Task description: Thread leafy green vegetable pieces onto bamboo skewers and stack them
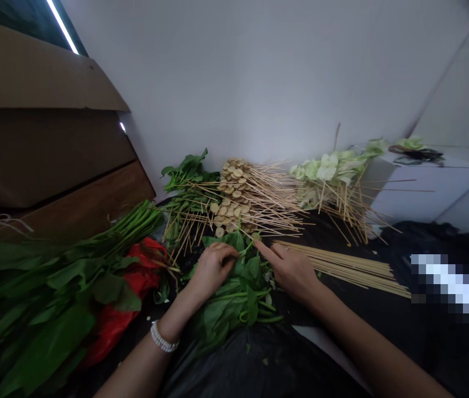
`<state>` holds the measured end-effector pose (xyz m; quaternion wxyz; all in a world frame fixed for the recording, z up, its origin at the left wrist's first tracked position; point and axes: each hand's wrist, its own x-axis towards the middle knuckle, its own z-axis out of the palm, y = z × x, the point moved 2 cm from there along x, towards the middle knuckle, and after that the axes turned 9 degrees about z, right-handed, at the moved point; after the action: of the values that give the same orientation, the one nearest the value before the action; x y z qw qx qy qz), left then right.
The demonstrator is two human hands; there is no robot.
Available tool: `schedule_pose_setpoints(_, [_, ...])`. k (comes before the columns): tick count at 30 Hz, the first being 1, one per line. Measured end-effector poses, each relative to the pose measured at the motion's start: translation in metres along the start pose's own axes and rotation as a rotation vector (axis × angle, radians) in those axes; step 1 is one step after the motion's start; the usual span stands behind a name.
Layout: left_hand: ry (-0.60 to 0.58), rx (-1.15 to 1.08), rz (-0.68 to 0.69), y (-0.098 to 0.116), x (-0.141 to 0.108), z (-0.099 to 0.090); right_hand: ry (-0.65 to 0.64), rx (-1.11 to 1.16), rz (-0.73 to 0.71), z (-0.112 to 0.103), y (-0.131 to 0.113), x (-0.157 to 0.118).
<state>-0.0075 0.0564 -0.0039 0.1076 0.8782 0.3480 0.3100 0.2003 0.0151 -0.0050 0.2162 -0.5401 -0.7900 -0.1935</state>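
Over a heap of leafy greens (228,312), my left hand (214,269) is closed, thumb and fingers pinching a thin green stem (246,250). My right hand (294,272) faces it from the other side. Its index finger reaches to the stem's upper end, and its other fingers are curled in. A thin pale stick shows near that fingertip, but whether the right hand grips it is hard to make out. Just right of this hand lies a bundle of bare bamboo skewers (350,266).
Behind my hands lie skewered round slices (232,185), skewered greens (190,174) and skewered pale cabbage-like leaves (327,166). More long greens (43,298) and a red plastic bag (112,326) are at left, below a cardboard box (39,155). Black plastic (267,359) covers the surface.
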Motion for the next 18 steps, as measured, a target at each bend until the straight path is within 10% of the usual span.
schedule_pose_setpoints(12, [0.173, -0.669, -0.352, 0.0, 0.001, -0.022, 0.084, 0.164, 0.071, 0.002, -0.004, -0.001])
schedule_pose_setpoints(18, [0.175, -0.51, -0.33, 0.005, 0.005, -0.021, 0.008, 0.062, 0.026, 0.002, -0.006, -0.004])
